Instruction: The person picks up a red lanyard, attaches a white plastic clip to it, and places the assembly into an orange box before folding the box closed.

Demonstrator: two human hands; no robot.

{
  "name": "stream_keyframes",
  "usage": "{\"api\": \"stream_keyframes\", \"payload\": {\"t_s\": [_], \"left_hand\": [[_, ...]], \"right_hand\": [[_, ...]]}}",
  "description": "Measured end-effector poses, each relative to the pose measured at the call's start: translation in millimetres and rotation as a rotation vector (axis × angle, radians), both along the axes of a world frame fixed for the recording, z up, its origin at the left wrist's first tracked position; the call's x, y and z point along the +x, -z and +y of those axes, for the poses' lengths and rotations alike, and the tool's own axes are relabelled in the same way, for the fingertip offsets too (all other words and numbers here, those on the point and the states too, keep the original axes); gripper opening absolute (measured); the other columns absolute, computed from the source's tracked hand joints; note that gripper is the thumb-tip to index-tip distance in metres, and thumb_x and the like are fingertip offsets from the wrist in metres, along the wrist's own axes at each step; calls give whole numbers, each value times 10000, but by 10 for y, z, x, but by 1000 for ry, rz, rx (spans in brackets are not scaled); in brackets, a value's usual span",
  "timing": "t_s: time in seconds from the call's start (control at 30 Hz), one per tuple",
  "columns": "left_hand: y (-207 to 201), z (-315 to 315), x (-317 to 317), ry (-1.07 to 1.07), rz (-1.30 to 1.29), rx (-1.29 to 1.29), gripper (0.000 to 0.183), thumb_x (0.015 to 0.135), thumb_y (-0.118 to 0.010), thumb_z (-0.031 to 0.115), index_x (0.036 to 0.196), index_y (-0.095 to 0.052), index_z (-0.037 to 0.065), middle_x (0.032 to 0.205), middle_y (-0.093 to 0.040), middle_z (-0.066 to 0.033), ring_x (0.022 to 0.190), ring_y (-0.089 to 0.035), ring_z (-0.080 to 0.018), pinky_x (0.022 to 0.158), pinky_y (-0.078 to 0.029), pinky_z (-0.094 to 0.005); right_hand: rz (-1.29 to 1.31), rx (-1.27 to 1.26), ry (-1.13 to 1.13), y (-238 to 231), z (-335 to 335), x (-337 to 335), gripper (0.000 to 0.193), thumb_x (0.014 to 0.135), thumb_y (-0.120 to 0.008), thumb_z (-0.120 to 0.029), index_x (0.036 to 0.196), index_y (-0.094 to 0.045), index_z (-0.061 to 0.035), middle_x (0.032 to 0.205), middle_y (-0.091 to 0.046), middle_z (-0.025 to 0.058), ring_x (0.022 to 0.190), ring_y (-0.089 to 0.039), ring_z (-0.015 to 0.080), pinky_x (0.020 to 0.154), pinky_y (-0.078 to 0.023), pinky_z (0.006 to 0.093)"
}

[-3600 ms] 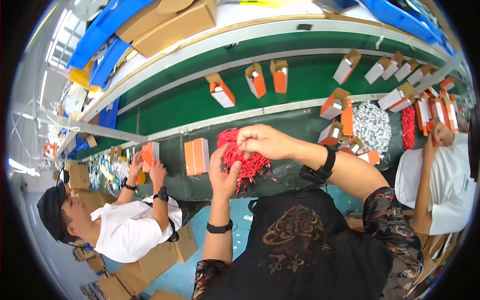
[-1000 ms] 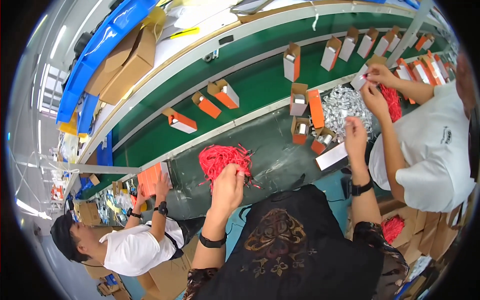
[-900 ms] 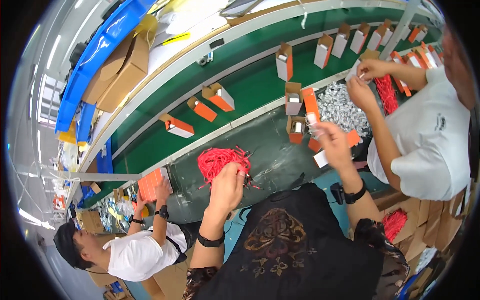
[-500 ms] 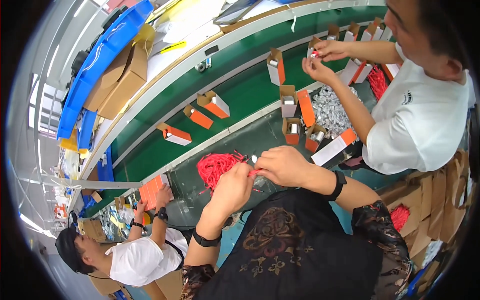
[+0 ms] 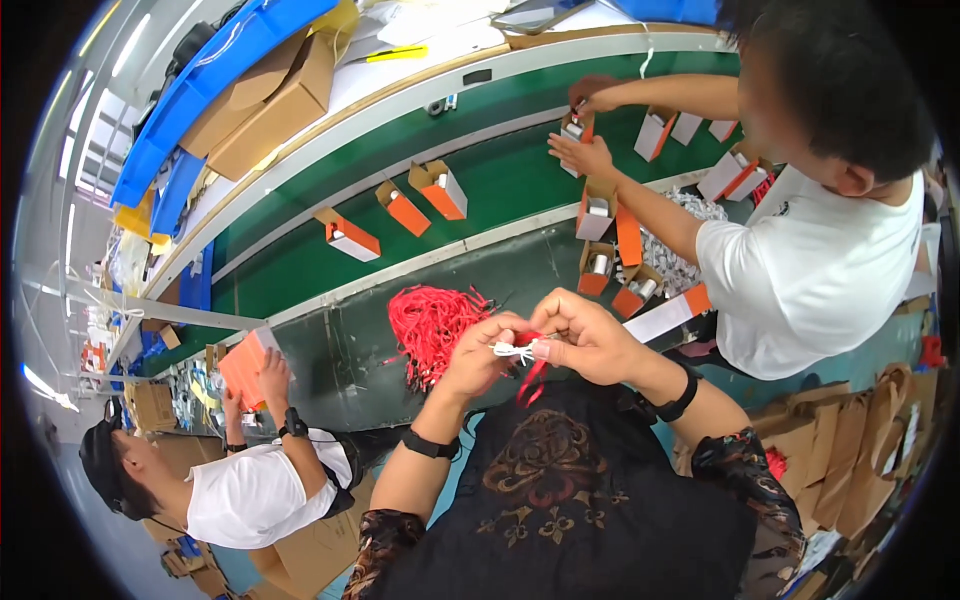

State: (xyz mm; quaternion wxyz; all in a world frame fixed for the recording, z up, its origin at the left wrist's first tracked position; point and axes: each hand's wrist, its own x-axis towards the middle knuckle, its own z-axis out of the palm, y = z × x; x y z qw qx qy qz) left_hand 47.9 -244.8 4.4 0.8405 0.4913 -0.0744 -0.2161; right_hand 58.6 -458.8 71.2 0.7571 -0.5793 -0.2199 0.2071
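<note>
Close in front of my chest, both my hands meet fingertip to fingertip. My left hand is closed in a pinch at the left end of a small looped white cord bundle. My right hand is closed too, its thumb pressed at the bundle's right end. A red strap runs between the fingers and dangles below them; part of it is hidden by the right hand. Just beyond my left hand, a heap of red straps with dark ends lies on the dark worktop.
Orange-and-white cartons stand open on the green conveyor. At right, a co-worker reaches to a carton, beside a pile of small clear packets. Another co-worker, at lower left, handles an orange box.
My hands have come closer together, and the white cord bundle now shows between them with the red strap hanging. The right co-worker's hands moved left to a carton; the left co-worker's box shifted left.
</note>
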Motion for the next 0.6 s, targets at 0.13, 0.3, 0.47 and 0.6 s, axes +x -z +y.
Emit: {"api": "stream_keyframes", "payload": {"t_s": [0.13,0.3,0.47,0.6], "left_hand": [[108,-169,-142,125,-31,-106,432,1008,-538,293,1288,-523,-36,1084,-572,-45,924,-516,-131,787,-413,-273],[-327,-414,-206,-151,-420,755,193,956,-635,203,1092,-631,66,744,-580,-56,650,-556,-164,605,-449,-358],[-705,-25,-55,-125,-984,1191,101,882,-679,169,856,-641,79,688,-593,-118,700,-637,-291,627,-499,-377],[-540,67,-151,156,-462,666,131,979,-599,194,998,-598,64,691,-584,-47,682,-622,-195,646,-496,-312]], "right_hand": [[-534,-363,333,-178,-3,41,190,899,-694,-55,1074,-658,11,834,-686,83,683,-617,86,579,-475,256],[-913,-635,523,-121,-61,135,218,758,-764,-54,970,-718,-30,791,-671,94,698,-648,277,614,-517,356],[-697,-667,101,-73,-221,43,126,825,-751,-122,938,-736,-69,799,-686,80,737,-667,225,650,-509,324],[44,-234,-448,-220,-301,20,149,876,-745,-53,995,-714,30,929,-733,91,816,-678,114,713,-528,263]]}}
